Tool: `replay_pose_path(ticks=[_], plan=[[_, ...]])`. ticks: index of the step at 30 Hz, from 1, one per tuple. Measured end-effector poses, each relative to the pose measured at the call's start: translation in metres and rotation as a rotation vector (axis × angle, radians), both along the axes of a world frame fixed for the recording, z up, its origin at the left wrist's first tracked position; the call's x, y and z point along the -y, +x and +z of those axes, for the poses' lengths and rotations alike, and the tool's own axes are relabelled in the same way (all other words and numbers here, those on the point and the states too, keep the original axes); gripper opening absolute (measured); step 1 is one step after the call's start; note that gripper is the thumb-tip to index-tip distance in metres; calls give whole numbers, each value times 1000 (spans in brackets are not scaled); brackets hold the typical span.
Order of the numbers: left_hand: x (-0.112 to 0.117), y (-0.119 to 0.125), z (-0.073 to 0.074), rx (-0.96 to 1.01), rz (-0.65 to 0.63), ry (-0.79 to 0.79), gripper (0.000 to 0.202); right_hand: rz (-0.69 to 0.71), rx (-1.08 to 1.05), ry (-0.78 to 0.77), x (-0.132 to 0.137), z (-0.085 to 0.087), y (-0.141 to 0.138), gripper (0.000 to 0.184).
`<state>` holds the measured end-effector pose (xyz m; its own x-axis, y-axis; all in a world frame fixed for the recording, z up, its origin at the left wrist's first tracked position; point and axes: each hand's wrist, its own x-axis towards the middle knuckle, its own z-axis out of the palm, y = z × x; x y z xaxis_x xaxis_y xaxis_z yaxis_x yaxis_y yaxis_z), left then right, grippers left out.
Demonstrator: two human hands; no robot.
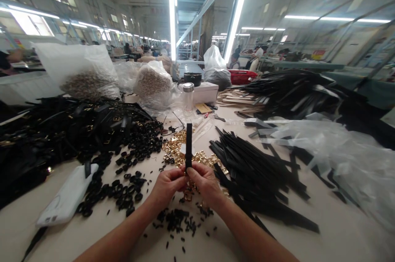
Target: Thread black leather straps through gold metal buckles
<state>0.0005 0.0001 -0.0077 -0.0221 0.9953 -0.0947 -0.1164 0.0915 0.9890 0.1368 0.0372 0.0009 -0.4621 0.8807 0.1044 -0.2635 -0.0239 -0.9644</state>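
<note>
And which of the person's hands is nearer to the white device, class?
Left. The left hand is right of the white device, beyond loose black rings; the right hand is farther right, thumb on the black strap.

Strap [189, 142], lower end hidden by right hand [205, 182], plastic sheeting [348, 151] blurred, cut off

Head-worn view, forward (and downward)
</note>
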Motion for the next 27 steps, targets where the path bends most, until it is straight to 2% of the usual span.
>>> replay_pose_path(ticks=[3,6,8,10,12,14,17,20,25,27], plan=[[0,2,-2,-16,-30,14,24,-16,83,76,-2,0,2,27],[-3,-5,1,-52,-36,36,25,-65,175,147,-8,-3,6,30],[-6,-21,9,-128,21,50,27,-116,234,182,-12,-6,10,33],[-9,-46,18,-244,138,73,29,-165,292,204,-17,-8,14,35],[-11,-76,27,-423,286,111,29,-181,333,227,-19,-9,16,36],[-12,-104,31,-709,389,127,24,-154,340,237,-20,-11,16,36],[-12,-129,27,-1136,376,72,16,-73,279,181,-18,-14,13,34],[-13,-136,17,-1393,301,9,16,-10,221,119,-15,-16,10,32],[-16,-135,9,-1469,314,-20,15,-21,288,159,-14,-17,11,29],[-18,-131,10,-1343,325,-5,15,-34,303,175,-13,-16,11,28]])
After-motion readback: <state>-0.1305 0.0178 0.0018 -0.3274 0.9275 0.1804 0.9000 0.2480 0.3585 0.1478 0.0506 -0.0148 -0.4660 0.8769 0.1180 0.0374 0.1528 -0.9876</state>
